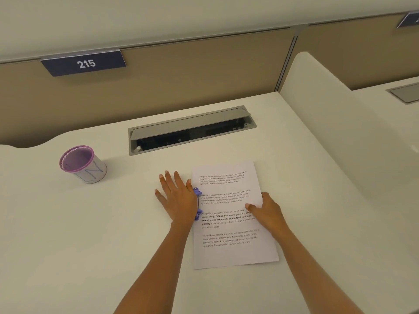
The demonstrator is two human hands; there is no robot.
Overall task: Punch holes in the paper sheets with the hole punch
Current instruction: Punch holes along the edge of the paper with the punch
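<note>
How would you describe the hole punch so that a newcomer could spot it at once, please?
Start at the grey cable hatch set in the white desk; nearer the person lies a printed paper sheet. At the sheet's left edge, mostly under the left hand, is the hole punch. It alone is blue-purple with a metal bar; the purple-rimmed cup stands far left.

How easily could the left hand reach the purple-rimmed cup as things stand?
Probably yes: the left hand lies flat on the hole punch, and nothing stands between it and the cup farther left. It would have to leave the punch.
</note>
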